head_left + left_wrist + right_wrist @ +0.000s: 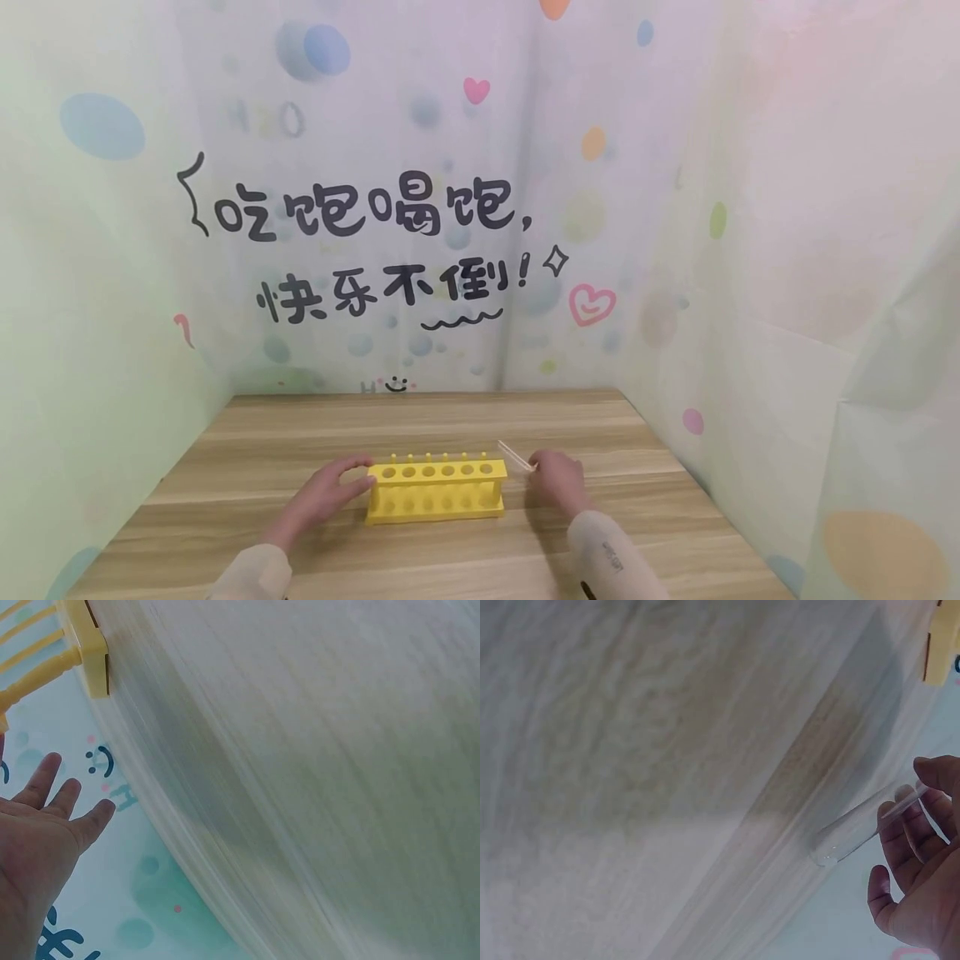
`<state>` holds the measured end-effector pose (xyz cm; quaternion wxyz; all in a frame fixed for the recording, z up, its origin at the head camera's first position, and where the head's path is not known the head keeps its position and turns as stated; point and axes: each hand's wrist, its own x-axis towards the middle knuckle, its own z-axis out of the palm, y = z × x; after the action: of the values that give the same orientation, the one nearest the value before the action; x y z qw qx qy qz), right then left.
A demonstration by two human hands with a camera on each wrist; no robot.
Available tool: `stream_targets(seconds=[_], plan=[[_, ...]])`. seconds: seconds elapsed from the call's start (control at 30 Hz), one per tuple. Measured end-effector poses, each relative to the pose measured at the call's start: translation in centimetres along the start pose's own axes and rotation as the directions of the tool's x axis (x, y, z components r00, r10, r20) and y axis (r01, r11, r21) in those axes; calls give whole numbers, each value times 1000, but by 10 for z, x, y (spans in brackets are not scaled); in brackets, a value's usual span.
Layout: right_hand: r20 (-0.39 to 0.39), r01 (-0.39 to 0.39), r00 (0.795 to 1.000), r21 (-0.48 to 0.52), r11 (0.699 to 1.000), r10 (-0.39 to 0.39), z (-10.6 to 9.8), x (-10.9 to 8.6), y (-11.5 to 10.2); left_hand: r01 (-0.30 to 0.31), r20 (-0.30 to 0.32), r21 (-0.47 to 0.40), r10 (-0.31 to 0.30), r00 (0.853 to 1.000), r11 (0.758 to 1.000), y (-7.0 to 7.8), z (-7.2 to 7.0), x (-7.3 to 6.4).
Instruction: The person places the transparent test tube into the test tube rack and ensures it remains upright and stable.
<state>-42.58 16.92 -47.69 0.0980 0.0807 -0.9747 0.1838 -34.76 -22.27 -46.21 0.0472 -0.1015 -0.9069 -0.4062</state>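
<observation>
A yellow test tube rack [437,481] stands upright on the table, with a row of holes along its top and short pegs behind them. My left hand [330,487] pinches the top of its left end between thumb and index finger. In the left wrist view the other fingers of this hand [34,847] spread away from the rack [91,660]. To the right of the rack, my right hand [558,479] holds a clear test tube [516,456], tilted, one end pointing toward the back left. Thumb and fingers pinch the tube [847,836] near its other end in the right wrist view.
The wood-grain table [420,558] runs back to a patterned curtain [420,350] with dark lettering. More curtain hangs along the left side [97,333] and the right side [780,358].
</observation>
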Motion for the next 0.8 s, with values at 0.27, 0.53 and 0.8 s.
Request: stream_targets(seconds=[0.27, 0.53, 0.8], plan=[[-64, 34, 998, 228, 973, -20, -3, 6, 2, 14, -2, 6, -14, 1000, 1000, 0, 0, 0], [-106, 56, 994, 484, 873, -5, -7, 4, -7, 9, -1, -1, -9, 1000, 1000, 0, 0, -1], [-125, 43, 991, 642, 765, 50, -15, 6, -21, 20, -7, -14, -20, 1000, 1000, 1, 0, -2]])
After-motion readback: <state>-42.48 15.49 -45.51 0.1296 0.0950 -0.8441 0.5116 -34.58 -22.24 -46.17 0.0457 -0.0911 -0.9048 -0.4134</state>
